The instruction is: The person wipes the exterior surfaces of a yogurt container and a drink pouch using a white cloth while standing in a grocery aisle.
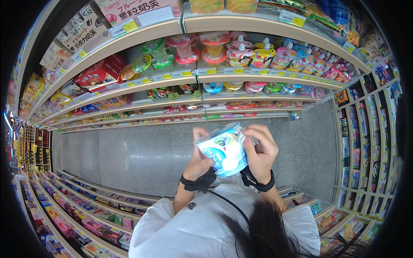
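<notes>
In front of my chest, both hands hold a shiny white and blue snack pouch (228,154) with a small fruit picture near its top. My left hand (198,158) grips its left side, thumb across the lower front. The right hand (262,151) pinches the crinkled upper right corner between thumb and fingers. The pouch tilts a little, and glare washes out part of its front. Its back is hidden, and I cannot tell whether its top is sealed. Black bands circle both wrists.
Ahead stands a long shelf (150,88) with jelly cups (186,47), spouted pouches (284,56) and a red box (100,73). Grey floor tiles (142,150) lie below. Low shelves (92,206) of packets run behind me at left, and a metal rack (340,148) stands at right.
</notes>
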